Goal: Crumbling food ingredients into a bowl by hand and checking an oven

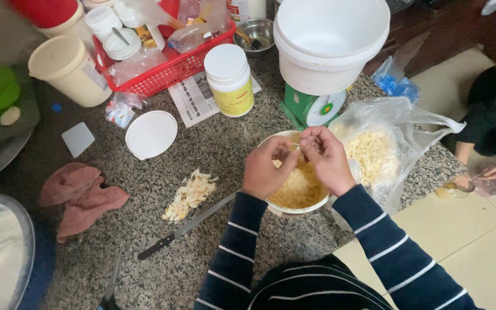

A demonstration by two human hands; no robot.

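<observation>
Two hands work together over a round white bowl (294,208) of pale yellow shreds.
Left hand (266,167) and right hand (327,156) pinch something small between touching fingertips; black-handled knife (186,227) lies left on the speckled worktop (225,155).

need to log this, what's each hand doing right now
left hand: fingers pinched over the bowl; what it holds cannot be told
right hand: fingers pinched over the same bowl; contents cannot be told

Speckled grey granite tabletop (225,155); red plastic lattice basket (167,72); navy white-striped knitted sleeves (400,258); round white bowl (294,208) of pale yellow shreds; pink crumpled cloth (81,195).
</observation>
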